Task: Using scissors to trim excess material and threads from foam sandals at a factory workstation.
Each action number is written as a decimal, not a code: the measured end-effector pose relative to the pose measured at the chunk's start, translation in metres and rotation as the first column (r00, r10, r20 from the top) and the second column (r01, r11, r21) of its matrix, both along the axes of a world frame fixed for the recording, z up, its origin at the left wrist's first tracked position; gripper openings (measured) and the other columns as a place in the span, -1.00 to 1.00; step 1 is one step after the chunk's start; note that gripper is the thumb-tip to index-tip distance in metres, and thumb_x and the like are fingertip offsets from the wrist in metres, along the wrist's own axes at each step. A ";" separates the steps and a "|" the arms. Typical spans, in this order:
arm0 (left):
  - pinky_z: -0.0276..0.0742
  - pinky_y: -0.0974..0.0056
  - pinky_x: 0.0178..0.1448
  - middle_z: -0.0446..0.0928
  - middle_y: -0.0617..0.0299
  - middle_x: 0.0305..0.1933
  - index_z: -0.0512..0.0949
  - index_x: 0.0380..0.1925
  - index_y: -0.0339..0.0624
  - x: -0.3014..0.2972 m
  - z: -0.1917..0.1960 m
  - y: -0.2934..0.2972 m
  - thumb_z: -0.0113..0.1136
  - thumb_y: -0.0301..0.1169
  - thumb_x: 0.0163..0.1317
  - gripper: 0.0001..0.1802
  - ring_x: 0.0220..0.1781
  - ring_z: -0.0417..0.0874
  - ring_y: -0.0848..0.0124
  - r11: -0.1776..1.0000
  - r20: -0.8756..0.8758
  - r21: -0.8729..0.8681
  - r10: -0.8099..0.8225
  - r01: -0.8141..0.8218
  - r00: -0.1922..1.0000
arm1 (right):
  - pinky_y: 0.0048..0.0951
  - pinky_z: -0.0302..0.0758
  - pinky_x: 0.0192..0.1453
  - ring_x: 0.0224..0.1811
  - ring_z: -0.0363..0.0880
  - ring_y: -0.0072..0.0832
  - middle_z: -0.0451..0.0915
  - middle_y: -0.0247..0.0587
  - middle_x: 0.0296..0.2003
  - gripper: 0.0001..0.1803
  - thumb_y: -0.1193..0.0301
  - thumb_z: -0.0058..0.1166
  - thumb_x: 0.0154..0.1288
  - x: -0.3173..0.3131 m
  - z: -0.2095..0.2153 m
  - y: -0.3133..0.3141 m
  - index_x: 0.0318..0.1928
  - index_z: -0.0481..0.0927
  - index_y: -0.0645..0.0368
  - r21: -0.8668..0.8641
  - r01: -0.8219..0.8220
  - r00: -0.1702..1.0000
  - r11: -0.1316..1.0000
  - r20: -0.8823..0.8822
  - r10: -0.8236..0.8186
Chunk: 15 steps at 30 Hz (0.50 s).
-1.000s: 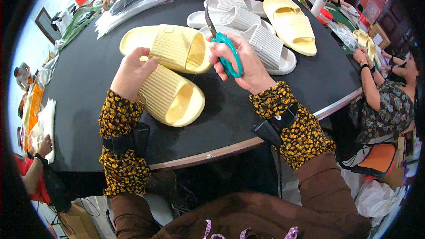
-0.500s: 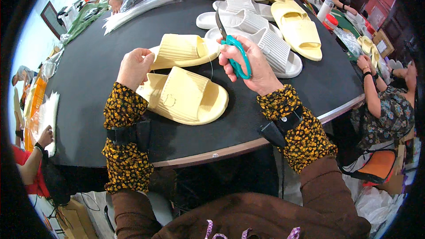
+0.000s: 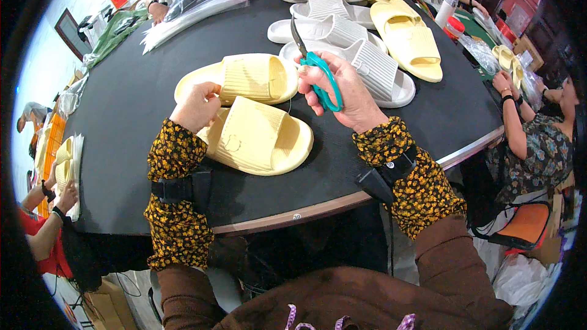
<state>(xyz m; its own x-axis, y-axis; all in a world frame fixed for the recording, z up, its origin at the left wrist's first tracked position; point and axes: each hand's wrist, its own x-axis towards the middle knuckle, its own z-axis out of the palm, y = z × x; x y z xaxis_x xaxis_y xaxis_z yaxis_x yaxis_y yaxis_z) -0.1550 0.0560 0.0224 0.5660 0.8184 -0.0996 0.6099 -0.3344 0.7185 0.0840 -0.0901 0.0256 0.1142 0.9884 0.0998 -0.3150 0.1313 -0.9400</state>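
Note:
Two yellow slide slippers lie on the dark table before me, the farther slipper (image 3: 247, 76) just behind the nearer slipper (image 3: 257, 137). My left hand (image 3: 197, 109) is closed in a pinch at the left side of the pair, over the near edge of the farther one. Whatever sits between its fingertips is too small or hidden to make out. A pair of scissors (image 3: 324, 79) with teal handles is gripped in my right hand (image 3: 345, 88), blades pointing up and away. A thin strand shows faintly by the farther slipper's toe, close to my right fingers.
Grey slippers (image 3: 382, 70) and another yellow pair (image 3: 406, 40) stand beyond my right hand. Clear plastic bags (image 3: 205, 0) are heaped at the far left of the table (image 3: 128, 122). Co-workers sit around; one at the left holds yellow slippers (image 3: 64, 168).
My left hand has moved slightly right and down, and the farther slipper's heel now shows. The strand is less visible. At the left, a co-worker's hands now hold yellow slippers.

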 end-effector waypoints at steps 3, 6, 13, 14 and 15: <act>0.42 0.42 -0.57 0.46 0.22 -0.56 0.49 -0.24 -0.38 0.001 -0.002 -0.001 -0.11 -0.55 0.12 -0.76 -0.66 0.47 0.54 0.996 0.004 0.080 -0.044 0.044 0.999 | -0.67 0.36 -0.68 -0.63 0.45 -0.69 0.49 -0.30 -0.51 -0.61 0.33 0.10 0.16 -0.001 0.002 -0.001 -0.04 0.40 0.26 0.005 0.002 1.000 1.000 0.012 -0.002; 0.45 0.41 -0.56 0.46 0.21 -0.57 0.50 -0.27 -0.39 0.005 0.004 -0.006 -0.12 -0.59 0.10 -0.77 -0.67 0.48 0.52 0.999 0.150 -0.003 0.041 -0.041 0.988 | -0.67 0.36 -0.68 -0.62 0.45 -0.69 0.48 -0.31 -0.51 -0.61 0.34 0.09 0.17 0.000 -0.001 0.000 -0.03 0.40 0.26 0.004 0.000 1.000 1.000 0.019 0.000; 0.37 0.42 -0.57 0.45 0.13 -0.44 0.44 -0.17 -0.40 -0.007 0.023 -0.004 -0.13 -0.60 0.16 -0.75 -0.70 0.37 0.54 0.896 0.652 -0.444 0.318 0.007 0.689 | -0.68 0.35 -0.69 -0.63 0.44 -0.69 0.48 -0.32 -0.51 -0.62 0.34 0.09 0.17 0.000 0.000 -0.001 -0.04 0.41 0.24 0.003 -0.004 1.000 1.000 0.028 0.004; 0.28 0.46 -0.62 0.45 0.12 -0.43 0.43 -0.14 -0.40 -0.009 0.024 -0.004 -0.14 -0.60 0.16 -0.73 -0.73 0.31 0.59 0.879 0.674 -0.470 0.297 0.082 0.677 | -0.68 0.35 -0.69 -0.63 0.44 -0.69 0.48 -0.32 -0.51 -0.62 0.34 0.09 0.17 0.000 -0.001 -0.001 -0.04 0.41 0.24 0.005 -0.003 1.000 1.000 0.027 0.002; 0.08 0.51 -0.70 0.43 0.16 -0.50 0.42 -0.13 -0.39 -0.007 0.024 -0.006 -0.10 -0.57 0.16 -0.73 -0.79 0.18 0.66 0.880 0.662 -0.472 0.316 0.051 0.680 | -0.68 0.35 -0.69 -0.63 0.44 -0.69 0.48 -0.33 -0.51 -0.63 0.34 0.09 0.17 0.000 -0.002 -0.001 -0.04 0.41 0.24 0.013 -0.006 1.000 1.000 0.025 0.005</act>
<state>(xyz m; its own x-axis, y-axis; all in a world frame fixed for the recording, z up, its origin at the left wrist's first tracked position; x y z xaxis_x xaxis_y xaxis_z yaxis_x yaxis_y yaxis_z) -0.1624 0.0499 0.0468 0.4996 0.8634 -0.0700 -0.1279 0.1535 0.9798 0.0842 -0.0909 0.0233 0.1060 0.9877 0.1152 -0.2920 0.1417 -0.9459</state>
